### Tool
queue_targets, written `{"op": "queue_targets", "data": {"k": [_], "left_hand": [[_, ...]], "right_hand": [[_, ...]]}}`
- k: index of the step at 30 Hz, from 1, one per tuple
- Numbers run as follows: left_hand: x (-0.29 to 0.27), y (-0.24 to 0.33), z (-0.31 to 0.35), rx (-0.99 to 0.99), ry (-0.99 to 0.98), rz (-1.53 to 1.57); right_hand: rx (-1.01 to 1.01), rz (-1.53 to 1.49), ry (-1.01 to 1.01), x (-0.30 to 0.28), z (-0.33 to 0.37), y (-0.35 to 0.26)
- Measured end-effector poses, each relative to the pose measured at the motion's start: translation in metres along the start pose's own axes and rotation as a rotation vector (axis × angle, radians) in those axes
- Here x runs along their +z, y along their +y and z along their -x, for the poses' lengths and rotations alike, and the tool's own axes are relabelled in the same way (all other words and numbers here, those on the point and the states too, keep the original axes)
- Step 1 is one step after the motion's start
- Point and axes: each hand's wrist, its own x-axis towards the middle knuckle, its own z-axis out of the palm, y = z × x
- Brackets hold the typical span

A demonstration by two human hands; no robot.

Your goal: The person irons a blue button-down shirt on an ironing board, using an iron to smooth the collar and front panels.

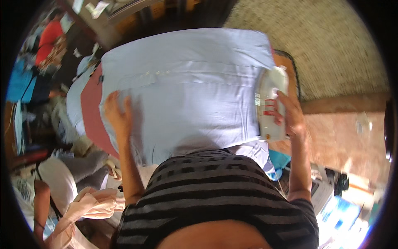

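A light blue shirt [195, 99] is spread over a padded board, with small buttons along a strip in its upper part. A dull red cover [92, 108] shows past the shirt's left side. Over the shirt's left part is my left hand [118, 114], fingers apart and holding nothing; whether it presses on the cloth I cannot tell. At the right edge of the shirt, my right hand [291, 114] grips a white clothes iron [267, 124] with red marks. The iron's soleplate is hidden from above.
Beyond the board at the right is a woven mat wall [306, 37], with a wooden ledge [344, 103] below it. People sit at the left, one in a red top [50, 35], another in white [58, 178] near a pale peach cloth [93, 203]. A teal item [280, 159] lies under my right forearm.
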Motion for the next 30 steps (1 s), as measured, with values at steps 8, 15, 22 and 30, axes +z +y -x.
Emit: {"op": "queue_targets", "data": {"k": [8,15,22,30], "left_hand": [[0.077,0.074,-0.016,0.093,-0.261,0.067],[0.077,0.073,-0.008,0.124,-0.412,-0.117],[0.080,0.063,-0.007,0.079,-0.383,-0.047],[0.076,0.051,-0.010,0.039,-0.367,0.005]], "right_hand": [[-0.145,0.226,-0.142,0.003,-0.031,0.001],[-0.243,0.339,-0.489,0.102,-0.060,0.019],[-0.276,0.693,-0.431,0.180,-0.093,0.027],[-0.353,0.662,-0.306,0.207,-0.117,0.020]]}}
